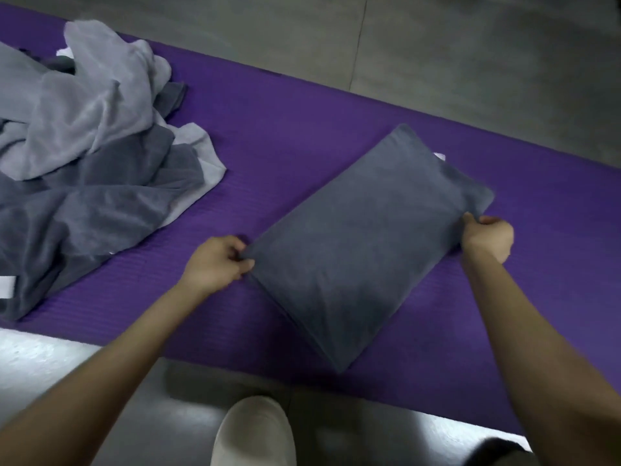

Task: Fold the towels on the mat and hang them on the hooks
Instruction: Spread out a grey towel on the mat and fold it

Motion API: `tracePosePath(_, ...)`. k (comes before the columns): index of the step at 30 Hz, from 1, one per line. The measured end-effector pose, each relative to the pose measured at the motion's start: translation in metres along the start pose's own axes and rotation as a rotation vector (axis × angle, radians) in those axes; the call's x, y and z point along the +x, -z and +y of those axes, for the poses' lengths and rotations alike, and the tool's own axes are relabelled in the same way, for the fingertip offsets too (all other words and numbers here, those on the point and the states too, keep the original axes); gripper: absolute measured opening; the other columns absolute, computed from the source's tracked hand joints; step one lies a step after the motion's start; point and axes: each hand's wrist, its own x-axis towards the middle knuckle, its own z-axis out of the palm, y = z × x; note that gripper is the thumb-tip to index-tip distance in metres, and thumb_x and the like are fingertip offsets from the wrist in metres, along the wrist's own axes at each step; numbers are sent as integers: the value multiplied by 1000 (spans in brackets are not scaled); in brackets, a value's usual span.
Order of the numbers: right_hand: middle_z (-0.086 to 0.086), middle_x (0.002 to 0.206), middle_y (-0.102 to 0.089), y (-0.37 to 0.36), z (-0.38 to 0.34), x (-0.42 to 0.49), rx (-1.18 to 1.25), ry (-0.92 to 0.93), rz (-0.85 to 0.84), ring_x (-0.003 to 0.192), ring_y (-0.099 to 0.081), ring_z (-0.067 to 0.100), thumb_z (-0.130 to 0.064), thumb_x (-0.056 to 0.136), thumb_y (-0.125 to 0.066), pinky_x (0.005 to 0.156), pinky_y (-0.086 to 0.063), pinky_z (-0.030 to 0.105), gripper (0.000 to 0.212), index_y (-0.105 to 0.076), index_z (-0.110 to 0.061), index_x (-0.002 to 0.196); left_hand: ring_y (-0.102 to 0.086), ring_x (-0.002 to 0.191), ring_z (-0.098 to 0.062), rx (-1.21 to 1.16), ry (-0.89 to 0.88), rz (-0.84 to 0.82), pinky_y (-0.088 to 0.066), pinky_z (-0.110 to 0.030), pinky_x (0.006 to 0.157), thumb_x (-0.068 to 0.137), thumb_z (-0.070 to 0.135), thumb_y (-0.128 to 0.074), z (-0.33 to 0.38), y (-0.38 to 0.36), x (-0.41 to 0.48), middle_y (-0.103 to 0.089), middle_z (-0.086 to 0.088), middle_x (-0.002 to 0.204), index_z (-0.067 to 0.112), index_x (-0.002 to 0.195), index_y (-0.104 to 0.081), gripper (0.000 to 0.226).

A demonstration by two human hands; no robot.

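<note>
Folded dark towel (363, 243) pinched between left hand (215, 260) and right hand (487, 237).

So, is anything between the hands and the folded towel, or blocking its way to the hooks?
No: the left hand and right hand pinch the folded dark grey towel at its left and right corners. The hooks are out of view, so that path cannot be judged.

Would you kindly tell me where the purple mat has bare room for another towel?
The purple mat is bare between the pile of unfolded towels and the folded dark grey towel, and past the right hand at the mat's right end. The left end is crowded by the pile.
</note>
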Motion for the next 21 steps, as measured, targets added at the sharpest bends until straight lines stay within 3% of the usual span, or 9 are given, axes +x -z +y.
tracePosePath(3, 13, 102, -68, 39, 62, 6, 51, -171, 117, 96, -63, 36, -29, 79, -62, 84, -50, 40, 23, -67, -12, 93, -65, 77, -24, 136, -88, -28, -47, -31, 75, 78, 9, -69, 36, -9, 41, -67, -8, 75, 13, 83, -60, 11)
tracePosePath(5, 15, 101, -68, 57, 96, 4, 45, -216, 119, 94, -63, 36, -34, 79, -63, 82, -50, 40, 30, -68, -10, 95, -64, 91, -25, 298, -177, 84, -47, -33, 80, 78, 12, -68, 54, -17, 51, -69, -7, 87, 16, 87, -61, 13)
tracePosePath(7, 14, 101, -68, 71, 117, 3, 28, -223, 112, 95, -63, 34, -43, 80, -64, 81, -47, 37, 39, -67, -9, 98, -61, 89, -31, 389, -351, 228, -46, -36, 79, 77, 14, -69, 64, -31, 41, -66, -10, 90, 12, 94, -64, 18)
tracePosePath(9, 13, 104, -68, 84, 130, 6, 27, -190, 129, 99, -62, 32, -45, 81, -64, 84, -45, 36, 42, -65, -10, 104, -60, 80, -32, 392, -593, 261, -47, -37, 75, 77, 20, -64, 66, -54, 18, -63, -8, 83, 12, 87, -66, 13)
tracePosePath(11, 12, 106, -67, 94, 135, 8, 0, -83, 136, 100, -61, 32, -42, 84, -62, 87, -44, 37, 39, -61, -12, 108, -58, 75, -26, 401, -815, 142, -47, -34, 71, 79, 34, -54, 61, -81, -8, -60, -2, 79, 15, 80, -65, 22)
tracePosePath(14, 12, 103, -65, 103, 141, 14, -104, 264, 67, 94, -60, 34, -39, 82, -56, 87, -44, 40, 36, -63, -15, 108, -56, 79, -19, 556, -1049, -83, -48, -30, 70, 77, 51, -51, 48, -123, -41, -60, 4, 84, 21, 84, -67, 35)
tracePosePath(17, 13, 109, -62, 106, 142, 24, -258, 611, -47, 101, -55, 36, -30, 75, -57, 93, -35, 33, 41, -67, -14, 111, -57, 83, -16, 724, -1034, -136, -49, -31, 69, 64, 65, -58, 40, -142, -52, -58, 7, 89, 27, 89, -67, 45)
tracePosePath(19, 10, 118, -60, 108, 135, 31, -353, 687, -117, 109, -51, 36, -34, 74, -64, 95, -36, 40, 43, -67, -18, 114, -58, 81, -17, 753, -1000, -145, -50, -32, 67, 54, 57, -76, 40, -142, -51, -57, 6, 87, 28, 85, -65, 44)
tracePosePath(21, 5, 129, -55, 109, 130, 37, -477, 692, -208, 121, -44, 33, -30, 73, -76, 99, -32, 44, 44, -67, -24, 115, -57, 77, -18, 747, -980, -186, -48, -30, 64, 55, 43, -81, 42, -139, -49, -57, 6, 82, 27, 79, -62, 35)
